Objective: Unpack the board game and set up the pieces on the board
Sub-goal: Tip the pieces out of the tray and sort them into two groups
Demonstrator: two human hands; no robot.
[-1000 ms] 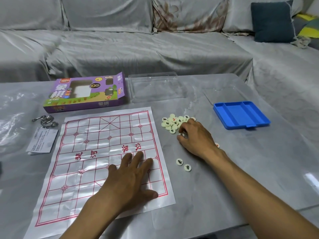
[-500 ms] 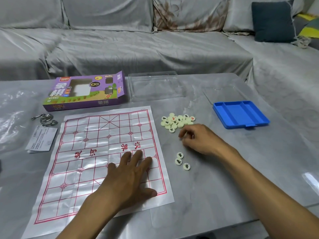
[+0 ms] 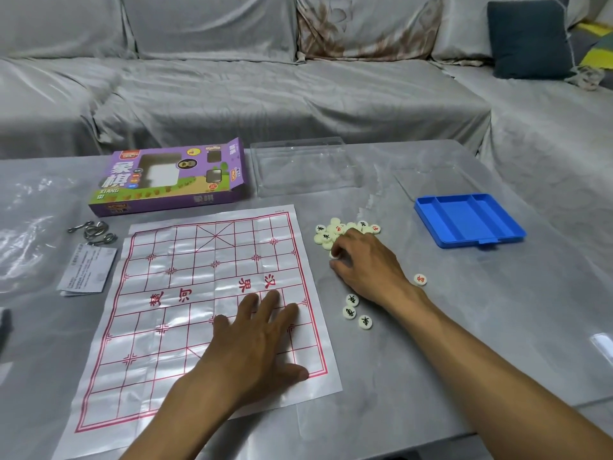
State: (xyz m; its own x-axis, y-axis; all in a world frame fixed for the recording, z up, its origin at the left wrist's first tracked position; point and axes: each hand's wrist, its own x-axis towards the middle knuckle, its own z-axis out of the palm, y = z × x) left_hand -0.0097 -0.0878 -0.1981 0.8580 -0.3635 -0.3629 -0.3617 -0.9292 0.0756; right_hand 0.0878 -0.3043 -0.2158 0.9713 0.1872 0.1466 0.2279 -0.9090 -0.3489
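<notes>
Back at the pile (image 3: 341,231) again after pulling toward the near side half a second ago: right hand (image 3: 366,265), fingers curled down at the pile's near edge, seemingly pinching a pale piece (image 3: 334,256), though hard to tell. Flat on the board (image 3: 199,293) as before, fingers spread: left hand (image 3: 257,346). Just right of the board, three loose pieces (image 3: 356,312); one more (image 3: 420,279) beyond the right wrist. Farther right, blue tray (image 3: 469,220). Behind the board, purple box (image 3: 169,179) and clear lid (image 3: 303,167).
</notes>
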